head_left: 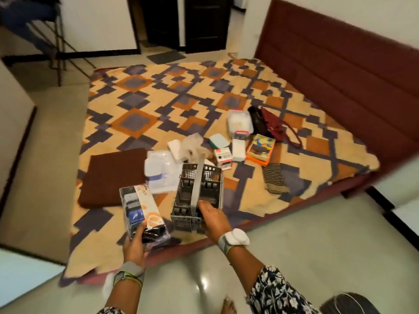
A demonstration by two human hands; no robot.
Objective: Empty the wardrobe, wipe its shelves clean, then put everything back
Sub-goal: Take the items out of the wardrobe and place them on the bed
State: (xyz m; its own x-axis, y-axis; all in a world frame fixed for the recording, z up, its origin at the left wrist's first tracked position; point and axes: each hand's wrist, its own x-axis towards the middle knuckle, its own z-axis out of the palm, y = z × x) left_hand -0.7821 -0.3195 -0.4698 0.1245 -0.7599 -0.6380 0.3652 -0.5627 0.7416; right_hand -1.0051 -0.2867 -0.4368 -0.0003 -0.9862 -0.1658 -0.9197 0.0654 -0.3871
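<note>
My left hand (135, 241) grips a plastic-wrapped pack of socks (142, 211) by its near end, held over the bed's front edge. My right hand (214, 219) reaches into the near side of a grey slotted plastic basket (199, 191) with an upright handle, which stands on the patterned bedspread (158, 98); its fingertips are hidden inside the basket. Behind the basket lie a clear plastic pouch (159, 171), a small white box (223, 158), a clear lidded container (240, 123), a colourful book (260, 149), a striped cloth (274, 177) and a maroon bag (274, 123).
A folded brown cloth (111, 177) lies at the bed's left front. The maroon headboard (340, 64) runs along the right. Glossy tiled floor (294, 257) surrounds the bed. A dark doorway (181, 21) and a metal stand (56, 41) are at the back.
</note>
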